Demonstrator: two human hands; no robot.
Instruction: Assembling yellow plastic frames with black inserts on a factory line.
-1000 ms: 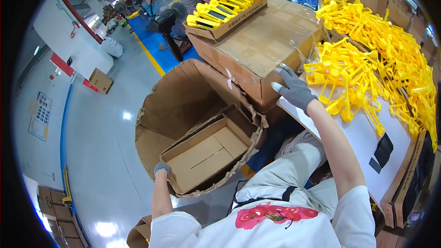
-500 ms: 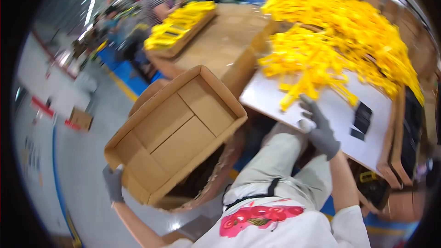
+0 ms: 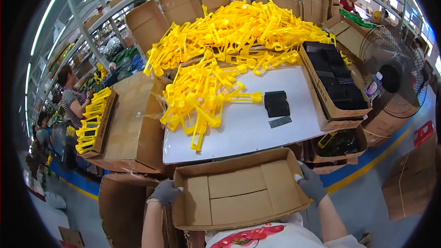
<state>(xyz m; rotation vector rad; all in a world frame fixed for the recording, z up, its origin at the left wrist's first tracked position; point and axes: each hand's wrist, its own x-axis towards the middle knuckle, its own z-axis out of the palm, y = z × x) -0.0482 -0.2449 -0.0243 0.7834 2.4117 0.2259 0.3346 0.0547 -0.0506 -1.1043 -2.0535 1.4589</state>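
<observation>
A shallow, bare-bottomed cardboard tray (image 3: 239, 204) hangs in front of my body, just off the near edge of the white tabletop (image 3: 257, 135). My left hand (image 3: 166, 193), in a grey glove with bare fingertips, grips its left end. At the right end my right hand (image 3: 311, 183), gloved the same way, is closed on the wall. Beyond the tray, a big heap of yellow plastic pieces (image 3: 239, 27) covers the back of the table, and a smaller pile (image 3: 197, 94) spills toward me. Thin black flat pieces (image 3: 277, 104) lie right of that pile.
To the right stands a box of black pieces (image 3: 333, 73), with a caged fan (image 3: 392, 71) behind it. A large carton (image 3: 133, 124) on the left carries a tray of yellow pieces (image 3: 94, 119). An open carton (image 3: 121, 206) sits low left. A person (image 3: 71, 92) works farther left.
My view has swung right toward the table. The tray has come from the left to in front of me, now level. My right hand has left the table edge and taken hold of its right end.
</observation>
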